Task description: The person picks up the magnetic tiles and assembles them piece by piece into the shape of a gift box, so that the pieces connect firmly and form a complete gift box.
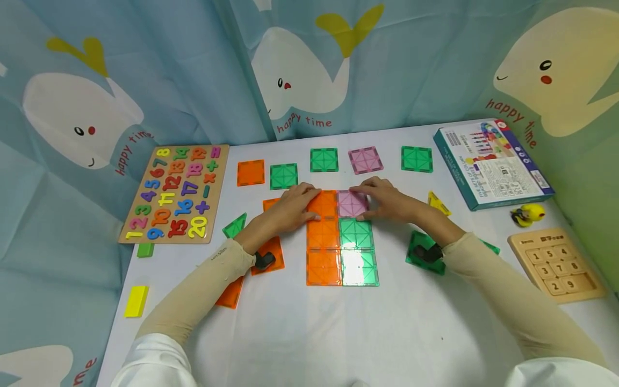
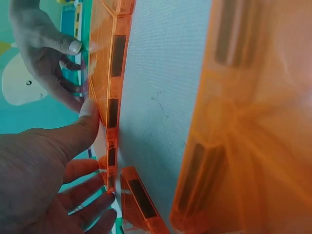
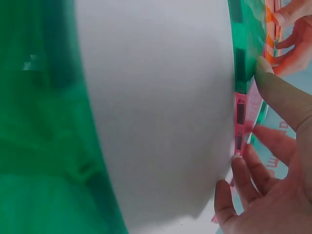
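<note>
Orange, green and pink translucent magnetic tiles lie flat on the table in a two-column block, in the head view's middle. My left hand (image 1: pixel 293 207) holds the top orange magnetic tile (image 1: pixel 322 205), thumb at its left side and fingers toward its far corner. Beside it, my right hand (image 1: pixel 387 201) holds the pink magnetic tile (image 1: pixel 352 205), thumb near the seam with the green tile (image 1: pixel 357 234) below. The left wrist view shows the thumb (image 2: pixel 80 129) against the orange edge. In the right wrist view the fingers (image 3: pixel 246 183) bend around the pink side.
Loose square tiles, including a green one (image 1: pixel 324 159), lie in a row behind the block. An orange tile (image 1: pixel 271 255) sits partly under my left wrist. A number board (image 1: pixel 176 193) stands left; a box (image 1: pixel 498 166), toy figure (image 1: pixel 527 214) and wooden number puzzle (image 1: pixel 556 263) are right.
</note>
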`<state>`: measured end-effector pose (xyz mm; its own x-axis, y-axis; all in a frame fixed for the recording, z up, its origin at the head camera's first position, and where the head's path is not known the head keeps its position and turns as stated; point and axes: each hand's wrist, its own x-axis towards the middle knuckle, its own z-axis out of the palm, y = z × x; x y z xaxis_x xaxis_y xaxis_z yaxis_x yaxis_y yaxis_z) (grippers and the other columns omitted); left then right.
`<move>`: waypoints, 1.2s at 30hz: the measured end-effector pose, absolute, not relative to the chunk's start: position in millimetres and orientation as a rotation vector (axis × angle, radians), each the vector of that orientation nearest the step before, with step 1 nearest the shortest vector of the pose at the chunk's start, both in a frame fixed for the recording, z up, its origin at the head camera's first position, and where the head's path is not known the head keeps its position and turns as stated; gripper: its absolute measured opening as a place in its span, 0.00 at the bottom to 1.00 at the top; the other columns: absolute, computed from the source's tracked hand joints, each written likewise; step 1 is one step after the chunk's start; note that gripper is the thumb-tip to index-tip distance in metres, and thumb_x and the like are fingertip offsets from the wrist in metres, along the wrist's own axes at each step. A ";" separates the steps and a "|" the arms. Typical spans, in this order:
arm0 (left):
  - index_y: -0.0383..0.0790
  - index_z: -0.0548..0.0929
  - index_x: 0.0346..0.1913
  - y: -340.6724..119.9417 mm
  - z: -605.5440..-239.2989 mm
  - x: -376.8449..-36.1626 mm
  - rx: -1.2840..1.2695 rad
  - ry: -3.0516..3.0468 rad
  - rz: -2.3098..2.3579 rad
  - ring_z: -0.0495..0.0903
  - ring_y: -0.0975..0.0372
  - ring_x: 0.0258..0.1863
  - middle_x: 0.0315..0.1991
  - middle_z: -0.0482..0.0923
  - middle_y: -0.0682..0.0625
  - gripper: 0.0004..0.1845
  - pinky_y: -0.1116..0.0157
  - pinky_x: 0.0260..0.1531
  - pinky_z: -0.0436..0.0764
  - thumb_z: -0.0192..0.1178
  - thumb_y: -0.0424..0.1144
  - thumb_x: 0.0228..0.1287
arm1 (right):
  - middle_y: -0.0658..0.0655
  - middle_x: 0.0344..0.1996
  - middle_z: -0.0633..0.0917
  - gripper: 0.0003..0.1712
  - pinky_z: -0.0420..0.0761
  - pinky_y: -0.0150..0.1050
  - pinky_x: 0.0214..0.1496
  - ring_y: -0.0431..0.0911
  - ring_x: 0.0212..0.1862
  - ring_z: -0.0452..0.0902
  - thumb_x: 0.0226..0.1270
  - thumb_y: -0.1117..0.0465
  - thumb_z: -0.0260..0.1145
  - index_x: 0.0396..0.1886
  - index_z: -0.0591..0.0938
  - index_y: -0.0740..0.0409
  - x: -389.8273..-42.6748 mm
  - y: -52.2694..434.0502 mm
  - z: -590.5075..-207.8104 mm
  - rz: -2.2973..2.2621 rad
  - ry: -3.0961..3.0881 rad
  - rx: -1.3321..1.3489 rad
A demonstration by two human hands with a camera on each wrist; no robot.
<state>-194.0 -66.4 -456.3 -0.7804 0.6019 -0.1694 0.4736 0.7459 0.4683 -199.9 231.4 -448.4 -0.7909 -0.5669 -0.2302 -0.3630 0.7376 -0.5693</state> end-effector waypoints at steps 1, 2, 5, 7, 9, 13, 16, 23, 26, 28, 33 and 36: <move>0.39 0.64 0.82 -66.3 -456.4 -193.6 0.832 2.637 0.584 0.64 0.49 0.72 0.76 0.64 0.42 0.39 0.52 0.77 0.63 0.63 0.52 0.76 | 0.70 0.71 0.68 0.44 0.71 0.64 0.70 0.65 0.68 0.62 0.67 0.55 0.78 0.79 0.70 0.58 -198.6 230.8 -448.5 -0.716 2.556 -0.706; 0.39 0.64 0.82 -66.3 -457.0 -193.4 0.831 2.638 0.582 0.64 0.49 0.72 0.76 0.63 0.43 0.39 0.52 0.77 0.64 0.63 0.52 0.76 | 0.70 0.71 0.68 0.45 0.71 0.64 0.70 0.65 0.68 0.62 0.67 0.55 0.78 0.79 0.70 0.59 -197.4 230.4 -448.8 -0.715 2.564 -0.694; 0.40 0.63 0.82 -67.1 -458.8 -193.1 0.830 2.639 0.573 0.64 0.49 0.73 0.77 0.63 0.43 0.39 0.51 0.77 0.63 0.62 0.53 0.77 | 0.70 0.71 0.68 0.45 0.70 0.64 0.71 0.65 0.68 0.62 0.67 0.54 0.78 0.79 0.69 0.59 -194.4 228.9 -449.1 -0.713 2.580 -0.664; 0.40 0.63 0.82 -67.9 -459.5 -193.0 0.834 2.644 0.566 0.63 0.49 0.74 0.78 0.63 0.43 0.39 0.51 0.77 0.63 0.61 0.53 0.77 | 0.70 0.71 0.68 0.45 0.69 0.64 0.71 0.65 0.68 0.62 0.67 0.54 0.78 0.80 0.69 0.59 -193.4 228.1 -449.5 -0.706 2.591 -0.662; 0.40 0.63 0.82 -68.6 -459.4 -192.5 0.839 2.649 0.555 0.63 0.49 0.74 0.78 0.63 0.43 0.39 0.51 0.78 0.62 0.61 0.53 0.77 | 0.70 0.71 0.67 0.46 0.68 0.65 0.70 0.65 0.69 0.61 0.67 0.52 0.78 0.80 0.69 0.59 -192.2 227.1 -449.7 -0.700 2.602 -0.656; 0.40 0.63 0.82 -69.0 -457.8 -190.3 0.840 2.654 0.532 0.63 0.49 0.74 0.78 0.63 0.43 0.39 0.51 0.78 0.62 0.61 0.53 0.78 | 0.69 0.73 0.66 0.46 0.64 0.66 0.69 0.66 0.72 0.60 0.67 0.50 0.78 0.80 0.69 0.59 -187.1 224.9 -450.9 -0.667 2.642 -0.654; 0.40 0.62 0.83 -69.4 -456.9 -189.1 0.833 2.652 0.514 0.63 0.49 0.75 0.78 0.62 0.43 0.39 0.50 0.78 0.62 0.60 0.54 0.78 | 0.69 0.74 0.66 0.45 0.62 0.68 0.69 0.67 0.74 0.58 0.68 0.49 0.77 0.79 0.70 0.60 -180.3 221.6 -451.1 -0.638 2.689 -0.671; 0.40 0.61 0.83 -70.4 -456.2 -186.5 0.814 2.647 0.483 0.59 0.48 0.80 0.81 0.59 0.43 0.39 0.48 0.81 0.58 0.59 0.54 0.79 | 0.70 0.77 0.65 0.45 0.59 0.71 0.72 0.68 0.76 0.58 0.71 0.48 0.74 0.80 0.68 0.62 -163.9 211.7 -448.7 -0.532 2.720 -0.737; 0.40 0.61 0.83 -71.6 -457.5 -185.7 0.821 2.652 0.461 0.57 0.49 0.82 0.82 0.58 0.43 0.39 0.48 0.81 0.56 0.58 0.54 0.80 | 0.70 0.78 0.63 0.45 0.57 0.71 0.73 0.68 0.78 0.56 0.73 0.48 0.73 0.81 0.66 0.61 -159.1 209.9 -447.4 -0.503 2.710 -0.723; 0.39 0.61 0.83 -72.8 -457.5 -184.8 0.834 2.660 0.449 0.56 0.49 0.82 0.82 0.57 0.43 0.38 0.47 0.81 0.56 0.58 0.54 0.80 | 0.71 0.79 0.61 0.46 0.57 0.71 0.74 0.68 0.78 0.55 0.73 0.48 0.72 0.82 0.65 0.60 -156.4 209.6 -446.5 -0.495 2.705 -0.709; 0.39 0.61 0.83 -77.1 -455.5 -179.9 0.858 2.673 0.446 0.55 0.49 0.83 0.83 0.57 0.42 0.38 0.46 0.82 0.55 0.58 0.54 0.80 | 0.70 0.81 0.59 0.46 0.58 0.71 0.74 0.68 0.80 0.53 0.74 0.47 0.71 0.82 0.64 0.61 -149.7 208.6 -446.0 -0.485 2.700 -0.718; 0.38 0.61 0.83 -80.9 -454.2 -175.3 0.879 2.676 0.434 0.54 0.49 0.83 0.83 0.56 0.42 0.37 0.47 0.82 0.54 0.56 0.53 0.81 | 0.70 0.81 0.60 0.46 0.59 0.70 0.73 0.68 0.80 0.53 0.73 0.47 0.72 0.82 0.65 0.61 -145.4 208.0 -446.6 -0.487 2.705 -0.736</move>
<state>-175.3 -80.9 -454.2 -0.7713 0.6110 -0.1779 0.5235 0.7682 0.3687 -145.4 208.0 -446.6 -0.8255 -0.5310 -0.1914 -0.4310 0.8119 -0.3937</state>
